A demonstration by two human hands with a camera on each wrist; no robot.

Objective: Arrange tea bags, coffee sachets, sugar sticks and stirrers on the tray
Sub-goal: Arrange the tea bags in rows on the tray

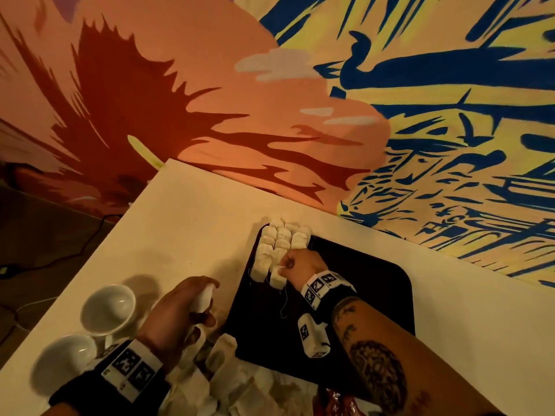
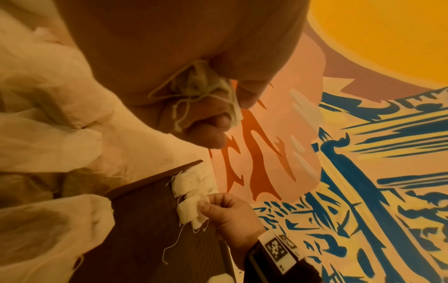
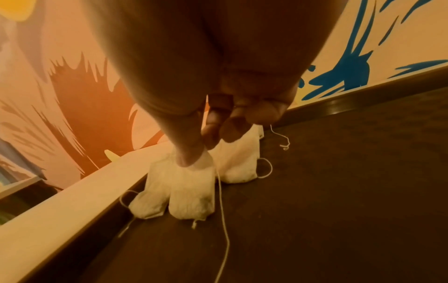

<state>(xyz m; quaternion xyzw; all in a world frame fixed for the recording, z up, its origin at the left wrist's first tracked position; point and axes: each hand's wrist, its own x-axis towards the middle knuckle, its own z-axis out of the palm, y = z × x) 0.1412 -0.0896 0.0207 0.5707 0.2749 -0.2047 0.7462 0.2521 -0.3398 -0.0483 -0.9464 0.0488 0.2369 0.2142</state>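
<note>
White table (image 1: 186, 223), two cups (image 1: 108, 309), one tray (image 1: 375, 283); both hands (image 1: 180, 310) each pinching one tea bag (image 1: 277, 277)

From the head view I cannot see the near corner of the tray (image 1: 375, 295): my right forearm (image 1: 390, 355) lies across it. The loose heap of tea bags (image 1: 228, 382) runs off the bottom edge, partly under my left hand (image 1: 177, 313), so I cannot count them. A red packet (image 1: 339, 400) at the bottom edge is cut off and too blurred to identify. In the left wrist view, the bag in my fingers (image 2: 218, 134) is mostly buried in the palm. The right wrist view's palm (image 3: 206, 57) blocks the upper middle.
</note>
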